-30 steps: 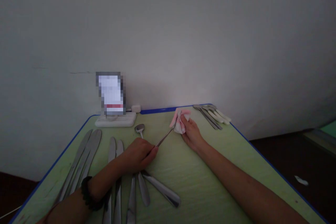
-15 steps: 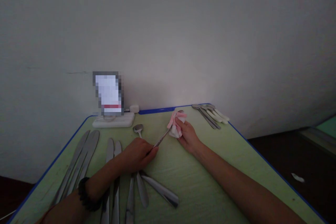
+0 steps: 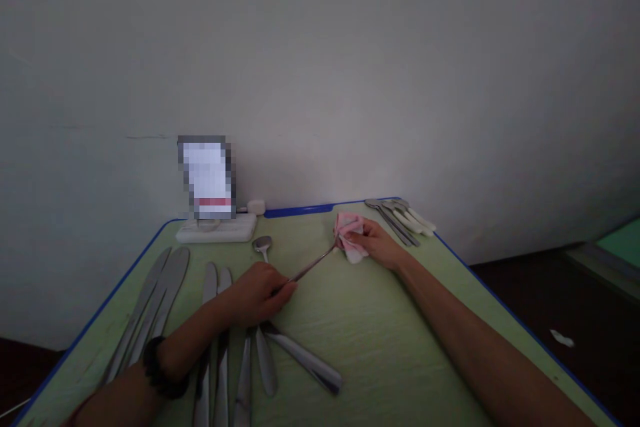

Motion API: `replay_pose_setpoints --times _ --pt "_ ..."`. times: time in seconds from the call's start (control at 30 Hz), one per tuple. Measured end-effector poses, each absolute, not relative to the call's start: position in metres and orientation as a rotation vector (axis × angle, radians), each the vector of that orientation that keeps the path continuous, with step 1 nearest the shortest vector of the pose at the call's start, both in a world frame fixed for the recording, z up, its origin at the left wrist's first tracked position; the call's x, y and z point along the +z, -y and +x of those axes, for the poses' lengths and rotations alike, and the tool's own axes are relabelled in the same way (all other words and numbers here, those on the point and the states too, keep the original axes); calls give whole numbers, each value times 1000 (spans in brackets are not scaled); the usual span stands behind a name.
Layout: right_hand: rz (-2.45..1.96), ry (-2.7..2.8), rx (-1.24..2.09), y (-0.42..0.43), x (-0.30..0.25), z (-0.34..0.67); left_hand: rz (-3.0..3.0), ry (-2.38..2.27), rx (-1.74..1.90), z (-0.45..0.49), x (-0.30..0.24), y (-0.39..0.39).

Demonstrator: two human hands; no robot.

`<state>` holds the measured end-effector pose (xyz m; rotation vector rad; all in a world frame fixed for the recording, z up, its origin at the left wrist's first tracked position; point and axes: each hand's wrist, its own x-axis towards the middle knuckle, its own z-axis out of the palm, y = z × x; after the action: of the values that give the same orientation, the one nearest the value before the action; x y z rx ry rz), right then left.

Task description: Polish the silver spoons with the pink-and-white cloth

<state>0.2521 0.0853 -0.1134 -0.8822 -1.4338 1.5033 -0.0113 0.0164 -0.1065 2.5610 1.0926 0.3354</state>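
Note:
A slim metal spoon (image 3: 315,264) slants over the table, its handle end closed in my left hand (image 3: 263,293). Its far end is covered by a pink and white cloth (image 3: 353,253), which my right hand (image 3: 380,243) pinches around it; the bowl is hidden. Beneath and beside my left hand lie a spoon with a rounded bowl (image 3: 263,244) and several metal handles, one a broad handle (image 3: 307,360) pointing right. Their other ends are partly covered by the hand. Two table knives (image 3: 224,347) lie under my left forearm.
Larger flat knives (image 3: 160,300) lie at the left. More spoons (image 3: 387,217) and white-handled cutlery (image 3: 415,220) rest at the back right corner. A blurred lit screen stands on a white base (image 3: 217,230) by the wall. The green table (image 3: 390,347) has a blue edge.
My right hand has slid with the cloth a little to the right, outward along the spoon. The spoon lies at a flatter angle. My left hand has shifted only slightly left.

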Motion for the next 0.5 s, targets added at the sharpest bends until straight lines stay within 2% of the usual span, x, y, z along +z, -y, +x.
replay_pose_setpoints --times 0.27,0.5 --pt "-968 2151 1585 -80 -85 261 2039 -1027 557 -18 -112 -23" --pt "-1061 2542 1288 -70 -65 248 1976 -1057 588 -17 -110 -23"
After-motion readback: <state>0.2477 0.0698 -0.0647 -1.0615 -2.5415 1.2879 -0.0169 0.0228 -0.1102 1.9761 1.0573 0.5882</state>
